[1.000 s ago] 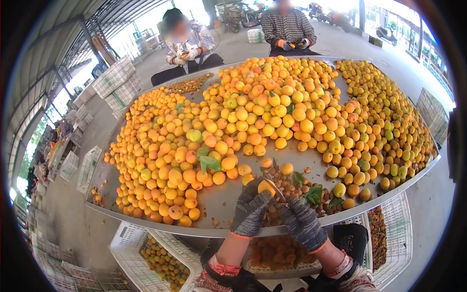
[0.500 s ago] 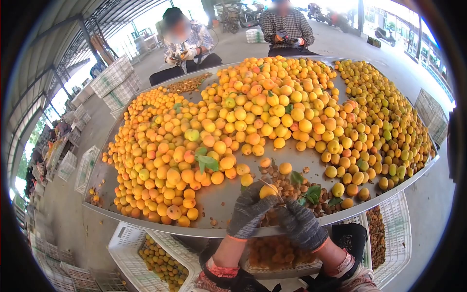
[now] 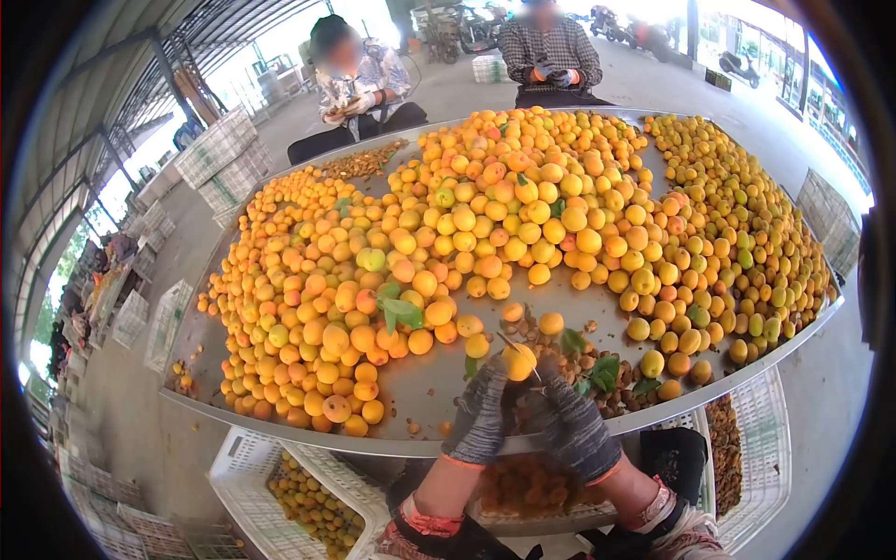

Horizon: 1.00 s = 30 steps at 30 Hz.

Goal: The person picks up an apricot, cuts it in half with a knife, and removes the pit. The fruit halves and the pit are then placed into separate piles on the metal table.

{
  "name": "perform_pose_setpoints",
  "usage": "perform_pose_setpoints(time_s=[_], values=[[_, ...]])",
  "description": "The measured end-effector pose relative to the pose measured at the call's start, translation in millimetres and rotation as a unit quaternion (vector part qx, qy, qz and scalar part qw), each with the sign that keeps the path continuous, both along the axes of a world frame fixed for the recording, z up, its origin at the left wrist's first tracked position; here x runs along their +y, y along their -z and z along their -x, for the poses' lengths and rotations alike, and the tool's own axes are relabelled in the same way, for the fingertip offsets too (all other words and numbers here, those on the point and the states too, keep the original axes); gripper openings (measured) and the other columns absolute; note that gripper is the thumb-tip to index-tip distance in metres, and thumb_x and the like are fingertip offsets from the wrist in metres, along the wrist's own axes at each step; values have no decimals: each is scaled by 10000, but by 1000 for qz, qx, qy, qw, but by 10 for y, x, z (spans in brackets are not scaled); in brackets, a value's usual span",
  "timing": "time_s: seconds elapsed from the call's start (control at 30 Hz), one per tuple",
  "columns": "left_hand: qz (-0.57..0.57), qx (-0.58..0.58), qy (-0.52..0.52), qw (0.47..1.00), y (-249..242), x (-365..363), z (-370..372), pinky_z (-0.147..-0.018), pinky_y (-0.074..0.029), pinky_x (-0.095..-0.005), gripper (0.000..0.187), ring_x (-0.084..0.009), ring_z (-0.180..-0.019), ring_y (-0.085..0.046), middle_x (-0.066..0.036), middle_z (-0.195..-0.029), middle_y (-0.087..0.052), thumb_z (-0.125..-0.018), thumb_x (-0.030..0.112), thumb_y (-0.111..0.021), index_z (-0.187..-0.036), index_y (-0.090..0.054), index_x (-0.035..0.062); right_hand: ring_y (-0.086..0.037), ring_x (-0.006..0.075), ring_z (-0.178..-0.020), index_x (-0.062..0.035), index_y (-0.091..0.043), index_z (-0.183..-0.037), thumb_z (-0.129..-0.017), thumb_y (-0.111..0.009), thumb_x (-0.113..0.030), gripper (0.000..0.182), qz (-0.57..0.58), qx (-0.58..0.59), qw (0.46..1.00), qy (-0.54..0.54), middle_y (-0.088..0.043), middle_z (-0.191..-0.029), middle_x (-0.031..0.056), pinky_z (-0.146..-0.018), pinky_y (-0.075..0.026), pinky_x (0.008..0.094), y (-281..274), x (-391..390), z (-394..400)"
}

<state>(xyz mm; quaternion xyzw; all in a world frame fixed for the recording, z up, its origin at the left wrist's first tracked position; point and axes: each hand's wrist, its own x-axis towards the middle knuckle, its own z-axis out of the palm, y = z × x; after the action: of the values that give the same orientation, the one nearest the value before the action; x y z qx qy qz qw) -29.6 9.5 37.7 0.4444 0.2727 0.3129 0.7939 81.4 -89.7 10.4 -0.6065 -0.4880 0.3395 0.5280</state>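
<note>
Head view: right hand (image 3: 574, 425) indistinct beside yellow fruit (image 3: 519, 361)

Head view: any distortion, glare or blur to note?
Head view: strong fisheye bows the metal table inside a dark border; head view: glare whites out the upper right; head view: blur covers the heads of two people opposite, while the piled fruit looks fairly crisp.

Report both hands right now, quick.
Left hand: closed, holding an orange fruit.
Right hand: beside the fruit; its grip cannot be told.
</note>
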Motion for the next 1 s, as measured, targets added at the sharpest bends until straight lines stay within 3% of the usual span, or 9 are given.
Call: perform_pose_setpoints(time_s=[0.07,0.27,0.33,0.5,0.6,0.7,0.77,0.83,1.0], values=[[-68,18,36,997,-41,28,14,-696,-424,-213,345,-82,-827,-504,-40,-998,-552,-870,234,-516,-1137,-476,19,-571,315,-860,-5,-504,-1114,-837,-491,-62,283,-57,-108,992,-29,-573,-950,183,-704,-461,374,-256,0,-95],[-126,26,-44,991,-29,-20,-43,-745,-430,-245,353,-104,-846,-516,-36,-968,-572,-839,188,-566,-1139,-489,19,-573,316,-866,4,-426,-1185,-839,-500,-70,361,-19,-30,999,-4,-574,-954,198,-692,-461,369,-512,-15,-25],[-66,22,-96,993,20,-109,-125,-773,-413,-236,376,-99,-896,-495,-54,-1024,-548,-872,239,-518,-1156,-465,-3,-573,317,-868,9,-422,-1185,-838,-502,-69,364,-30,-38,999,20,-575,-954,198,-698,-460,365,-370,17,37],[-8,59,-45,997,-102,-99,-75,-796,-411,-241,369,-114,-931,-496,-60,-1036,-548,-873,245,-518,-1144,-483,-4,-576,318,-861,5,-411,-1194,-839,-499,-68,373,-34,-97,994,44,-574,-953,191,-689,-463,356,-190,-1,8],[-58,67,-24,996,-94,-16,-30,-743,-414,-224,360,-94,-872,-497,-32,-981,-551,-855,248,-547,-1125,-500,15,-583,311,-842,-1,-423,-1178,-842,-494,-69,351,-31,-15,999,-13,-573,-951,186,-653,-469,355,-317,50,-113],[-117,63,-17,991,-106,6,-36,-686,-413,-210,358,-70,-804,-489,-2,-921,-547,-836,260,-577,-1108,-517,34,-585,312,-841,0,-434,-1153,-845,-490,-75,322,-74,-108,990,-50,-574,-951,182,-643,-468,364,-457,13,-185],[-135,63,-21,989,-93,-17,-54,-680,-411,-211,359,-67,-794,-484,1,-910,-544,-835,263,-579,-1107,-519,36,-584,310,-844,9,-451,-1125,-843,-492,-72,296,-16,-210,976,-54,-574,-955,180,-654,-468,363,-586,25,-164],[-73,15,-73,995,-36,-105,-117,-782,-414,-238,331,-103,-893,-502,-40,-991,-563,-866,205,-532,-1133,-496,12,-585,308,-837,7,-458,-1119,-840,-495,-71,292,-39,-168,985,-10,-576,-941,178,-651,-468,361,-408,52,-55],[-68,67,-57,994,-13,-121,-116,-782,-415,-242,324,-100,-900,-502,-45,-1002,-563,-865,202,-534,-1122,-505,7,-584,308,-824,5,-493,-1079,-834,-503,-70,257,-93,-108,988,62,-587,-895,173,-657,-466,355,-238,23,14]])
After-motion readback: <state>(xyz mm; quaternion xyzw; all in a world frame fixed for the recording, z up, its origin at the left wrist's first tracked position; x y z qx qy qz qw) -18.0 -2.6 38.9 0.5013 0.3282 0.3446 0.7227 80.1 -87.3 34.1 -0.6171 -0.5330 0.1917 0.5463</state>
